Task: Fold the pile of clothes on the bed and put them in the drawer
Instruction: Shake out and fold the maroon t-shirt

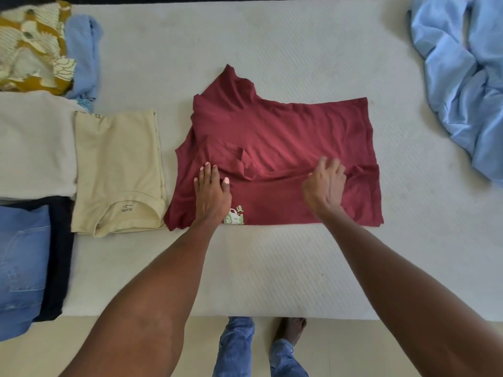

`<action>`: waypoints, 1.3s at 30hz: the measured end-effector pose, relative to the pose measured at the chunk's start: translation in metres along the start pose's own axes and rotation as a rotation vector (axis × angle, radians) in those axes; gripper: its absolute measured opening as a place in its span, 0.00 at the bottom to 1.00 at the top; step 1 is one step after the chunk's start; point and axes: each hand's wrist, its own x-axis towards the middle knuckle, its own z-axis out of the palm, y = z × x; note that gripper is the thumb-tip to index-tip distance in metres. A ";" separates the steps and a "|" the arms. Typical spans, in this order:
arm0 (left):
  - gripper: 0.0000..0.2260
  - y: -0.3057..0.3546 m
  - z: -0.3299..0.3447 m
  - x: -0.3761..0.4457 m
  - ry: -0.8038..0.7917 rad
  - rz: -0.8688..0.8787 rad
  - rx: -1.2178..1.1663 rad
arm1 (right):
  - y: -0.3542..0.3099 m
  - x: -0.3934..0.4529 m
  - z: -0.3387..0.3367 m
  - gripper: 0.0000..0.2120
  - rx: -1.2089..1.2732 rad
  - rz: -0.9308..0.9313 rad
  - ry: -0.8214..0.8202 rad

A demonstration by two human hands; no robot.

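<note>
hidden: your left hand [211, 194] covers part of the shirt's print [234, 215]
grip: both hands flat, fingers apart, right hand [325, 183] blurry
shirt: maroon shirt [275, 148] lies under both palms

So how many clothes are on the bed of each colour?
Red: 1, the red shirt
Cream: 1, the cream shirt
Light blue: 2, the blue sheet, the blue cloth
White: 1, the white top
Denim: 1, the jeans
Navy: 1, the dark garment
Mustard: 1, the patterned cloth
Total: 8

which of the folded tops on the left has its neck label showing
The cream t-shirt beside the maroon shirt; its collar shows a printed label, unlike the plain white top.
</note>
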 end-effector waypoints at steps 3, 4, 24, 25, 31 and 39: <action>0.17 -0.005 -0.023 0.013 0.244 -0.071 -0.218 | -0.049 -0.011 0.009 0.14 0.286 -0.154 -0.180; 0.15 -0.006 -0.031 0.020 0.323 -0.143 -0.253 | -0.065 -0.011 0.013 0.15 0.417 -0.098 -0.272; 0.07 -0.011 -0.066 0.068 -0.034 -0.437 -1.157 | -0.153 0.042 0.006 0.06 0.280 0.078 -0.301; 0.08 -0.010 -0.068 0.068 -0.068 -0.470 -1.217 | -0.155 0.043 0.007 0.10 0.321 0.094 -0.371; 0.17 -0.007 -0.074 0.067 -0.124 -0.511 -1.129 | -0.151 0.025 0.016 0.05 0.400 0.102 -0.446; 0.06 -0.040 -0.063 0.017 -0.071 -0.485 -0.868 | -0.109 -0.046 0.025 0.12 0.392 -0.059 -0.235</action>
